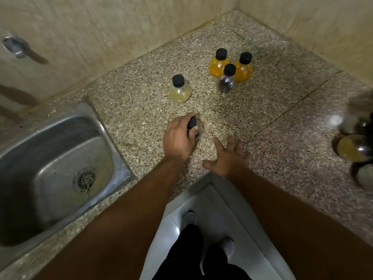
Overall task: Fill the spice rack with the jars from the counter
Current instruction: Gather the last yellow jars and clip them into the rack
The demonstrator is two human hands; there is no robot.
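My left hand [178, 138] is closed around a small round clear jar with a black cap [196, 128] that stands on the speckled counter [141, 118]. My right hand [229, 153] hovers beside it near the counter's inner corner, fingers spread and holding nothing. Farther back stands a pale yellow jar [179, 89]. Behind it to the right, two orange jars [219, 62] [243, 68] and a dark jar [227, 78] cluster together, all with black caps. At the right edge, the spice rack [357, 138] shows blurred, with round jars in it.
A steel sink [54, 168] fills the left side, its rim close to my left forearm. Tiled walls [121, 27] close the counter at the back and right. Below the counter corner I see the floor and my feet.
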